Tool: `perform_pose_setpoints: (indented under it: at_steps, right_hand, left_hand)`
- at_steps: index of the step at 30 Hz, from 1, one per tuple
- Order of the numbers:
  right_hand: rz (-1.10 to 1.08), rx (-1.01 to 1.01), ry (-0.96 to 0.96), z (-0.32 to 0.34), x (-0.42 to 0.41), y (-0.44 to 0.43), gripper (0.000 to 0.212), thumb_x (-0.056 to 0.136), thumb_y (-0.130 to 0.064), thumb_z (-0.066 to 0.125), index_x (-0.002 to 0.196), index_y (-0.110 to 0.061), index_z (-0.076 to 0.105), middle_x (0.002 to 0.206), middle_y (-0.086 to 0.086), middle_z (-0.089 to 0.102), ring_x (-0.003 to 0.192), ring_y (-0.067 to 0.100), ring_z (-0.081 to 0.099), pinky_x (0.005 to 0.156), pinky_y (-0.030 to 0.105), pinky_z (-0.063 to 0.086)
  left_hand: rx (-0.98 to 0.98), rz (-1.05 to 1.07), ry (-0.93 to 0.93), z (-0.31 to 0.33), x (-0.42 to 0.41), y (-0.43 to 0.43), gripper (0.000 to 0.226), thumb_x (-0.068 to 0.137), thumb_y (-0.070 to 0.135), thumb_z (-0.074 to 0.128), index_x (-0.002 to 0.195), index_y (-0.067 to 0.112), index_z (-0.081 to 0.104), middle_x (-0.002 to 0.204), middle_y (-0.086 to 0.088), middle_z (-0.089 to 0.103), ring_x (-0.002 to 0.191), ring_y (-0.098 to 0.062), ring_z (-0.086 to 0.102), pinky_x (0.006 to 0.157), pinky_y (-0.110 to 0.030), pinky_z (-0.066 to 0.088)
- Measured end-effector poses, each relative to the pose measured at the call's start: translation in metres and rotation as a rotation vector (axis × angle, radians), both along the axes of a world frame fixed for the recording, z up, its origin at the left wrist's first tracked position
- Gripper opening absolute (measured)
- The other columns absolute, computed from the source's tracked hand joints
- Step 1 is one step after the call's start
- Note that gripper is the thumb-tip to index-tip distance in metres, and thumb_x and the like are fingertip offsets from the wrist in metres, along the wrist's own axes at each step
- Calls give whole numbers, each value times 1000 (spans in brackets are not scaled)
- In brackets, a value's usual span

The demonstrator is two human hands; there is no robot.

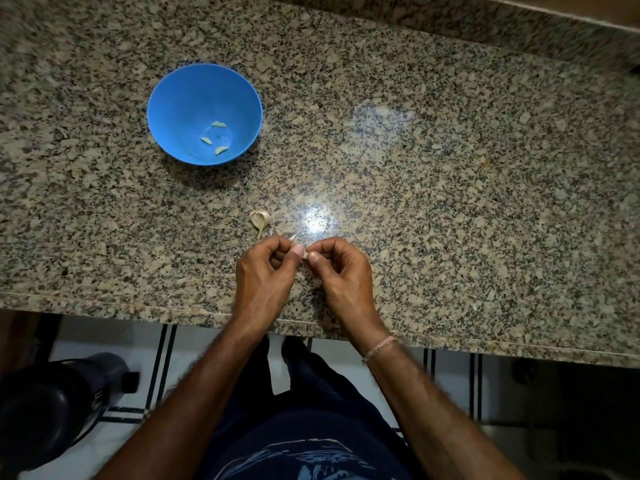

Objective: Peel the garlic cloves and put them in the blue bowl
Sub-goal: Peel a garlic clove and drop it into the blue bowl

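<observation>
Head view: the garlic clove (305,255) is pinched between my left grip (266,271) and my right grip (341,275), just above the desk (433,174) near its front edge. Both grips are clamped on the clove at thumb and fingertip. So little of it shows that I cannot tell how much skin is on it.

Risk 1: a bared clove is probably slick. Too hard a pinch could shoot it over the nearby edge to the floor (104,341).

Risk 2: a nail dug too deep could gouge the flesh.

Risk 3: loose skin (293,237) could cling to a fingertip and ride into the blue bowl (180,105), well apart at left-rear, which holds three peeled cloves (219,124).

Risk 4: the garlic piece (260,220) lies just beyond my left grip, where a careless sweep could knock it.
</observation>
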State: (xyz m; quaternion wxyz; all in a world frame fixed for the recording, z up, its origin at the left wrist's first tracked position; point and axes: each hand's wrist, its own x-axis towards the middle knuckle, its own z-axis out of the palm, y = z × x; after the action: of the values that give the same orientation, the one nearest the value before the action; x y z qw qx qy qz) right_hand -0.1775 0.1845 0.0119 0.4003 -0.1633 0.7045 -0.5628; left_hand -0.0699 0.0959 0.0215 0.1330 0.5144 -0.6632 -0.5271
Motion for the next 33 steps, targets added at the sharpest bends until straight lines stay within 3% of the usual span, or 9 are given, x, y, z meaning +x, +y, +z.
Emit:
perform_pose_setpoints:
  at_steps: [5, 9, 12, 14, 16, 19, 23, 27, 33]
  right_hand:
    - [28, -11, 52, 3, 1, -2, 6, 95, -10, 75, 101, -9, 75, 98, 2, 77, 96, 21, 73, 90, 38, 62]
    - [-12, 21, -25, 5, 1, -4, 6, 98, -7, 70, 102, -4, 73, 100, 7, 76, 95, 20, 74, 85, 29, 61]
    - [-76, 16, -182, 10, 1, -5, 11, 101, -7, 65, 106, 2, 69, 96, 12, 72, 84, 16, 68, 76, 21, 58]
    - [-85, 2, -235, 12, 1, -5, 16, 102, -10, 64, 108, 5, 67, 92, 11, 71, 79, 12, 66, 72, 21, 57]
    - [-72, 10, -252, 12, 0, -5, 18, 103, -12, 64, 109, 4, 68, 93, 11, 73, 79, 11, 67, 73, 20, 57]
    - [-95, 15, -337, 13, 0, -5, 21, 101, -12, 65, 113, 5, 68, 97, 14, 73, 79, 12, 67, 72, 19, 57]
    - [-81, 29, -297, 12, -1, -3, 17, 101, -11, 67, 109, 4, 68, 95, 14, 72, 80, 14, 67, 73, 21, 58]
    - [-45, 39, -162, 14, -1, -3, 13, 100, -13, 69, 104, 0, 70, 101, 15, 75, 88, 17, 72, 78, 22, 58]
    - [-42, 29, -158, 13, 4, -2, 13, 100, -10, 69, 105, 2, 70, 101, 19, 75, 85, 14, 71, 77, 22, 58]
  left_hand:
    - [-68, 17, -66, 2, -7, 4, 16, 104, 30, 60, 93, 20, 64, 81, 6, 63, 71, -7, 60, 62, -24, 47]
    - [-54, -29, -139, 1, -9, 9, 25, 109, 31, 46, 86, 28, 55, 72, 7, 54, 61, -6, 47, 57, -27, 35]
    - [-123, -41, -123, 1, -7, 7, 20, 109, 32, 46, 92, 29, 55, 80, 7, 59, 69, -10, 53, 60, -29, 39]
    - [-133, -38, 7, 1, -4, 6, 7, 106, 28, 55, 109, 27, 61, 100, 10, 65, 88, -5, 62, 68, -28, 50]
    - [-126, -47, 85, 0, -2, 7, 15, 101, 22, 65, 114, 29, 66, 110, 16, 68, 100, -1, 64, 78, -28, 58]
    - [-231, -44, 22, 0, 1, 7, 6, 94, 28, 70, 100, 28, 70, 100, 17, 69, 96, -7, 66, 76, -36, 59]
    - [-429, -105, -109, 0, 8, 3, 9, 96, 33, 68, 98, 25, 72, 93, 17, 67, 87, -13, 63, 69, -32, 53]
    - [-212, -55, 38, 2, 9, 3, 16, 97, 25, 70, 112, 30, 72, 105, 19, 70, 98, 3, 64, 78, -23, 55]
    - [-103, 7, 133, 8, 6, 6, 7, 93, 15, 75, 94, 20, 71, 91, 11, 72, 88, 3, 65, 71, -5, 46]
